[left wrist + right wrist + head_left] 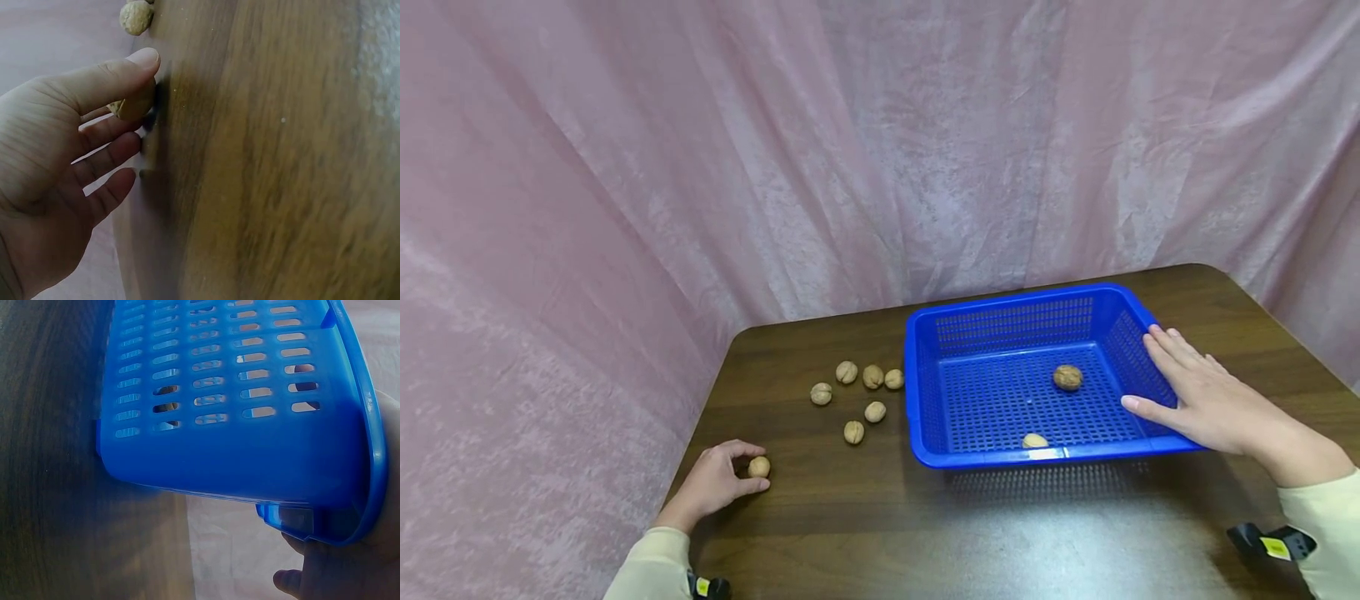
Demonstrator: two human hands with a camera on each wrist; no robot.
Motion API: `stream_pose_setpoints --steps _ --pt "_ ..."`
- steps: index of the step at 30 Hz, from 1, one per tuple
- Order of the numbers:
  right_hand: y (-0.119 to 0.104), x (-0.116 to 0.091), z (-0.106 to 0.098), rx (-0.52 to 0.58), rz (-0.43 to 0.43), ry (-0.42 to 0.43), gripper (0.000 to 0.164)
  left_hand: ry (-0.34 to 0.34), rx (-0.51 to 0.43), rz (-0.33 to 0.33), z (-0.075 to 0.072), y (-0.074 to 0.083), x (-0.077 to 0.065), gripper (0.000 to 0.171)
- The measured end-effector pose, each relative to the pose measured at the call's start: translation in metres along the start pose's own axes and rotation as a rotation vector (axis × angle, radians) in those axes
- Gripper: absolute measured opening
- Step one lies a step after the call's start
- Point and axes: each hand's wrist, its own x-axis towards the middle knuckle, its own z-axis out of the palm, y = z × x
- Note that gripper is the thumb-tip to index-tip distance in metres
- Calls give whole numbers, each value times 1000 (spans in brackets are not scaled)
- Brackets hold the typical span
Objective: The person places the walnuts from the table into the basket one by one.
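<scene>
At the table's left side, my left hand (pixel 718 479) has its thumb and fingers on either side of a walnut (pixel 759 467), pinching it at the tabletop. In the left wrist view the thumb partly covers this walnut (pixel 134 103). My right hand (pixel 1213 404) rests on the right rim of a blue plastic basket (pixel 985 457), its fingers straight and its thumb spread over the inside. A brown walnut (pixel 1067 377) lies on the basket floor, and a paler one (pixel 1034 441) is partly hidden by the front rim.
Between the left hand and the basket, several loose walnuts (pixel 853 432) lie on the brown wooden table (pixel 820 525). One walnut (pixel 894 379) sits close to the basket's left wall. Pink curtains (pixel 955 167) hang behind the table.
</scene>
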Motion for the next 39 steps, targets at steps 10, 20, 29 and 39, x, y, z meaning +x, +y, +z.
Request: stream_pose_setpoints --steps 10,20,29,39 --pt "-2 -1 1 -5 -17 6 94 27 24 -2 3 3 5 46" --pt "-1 -1 0 5 -1 0 95 37 18 66 2 22 12 43" --pt "-1 -1 1 7 0 -1 95 29 32 212 -1 70 26 40" --pt "-3 -1 -1 -1 4 3 95 28 33 322 -3 121 51 41"
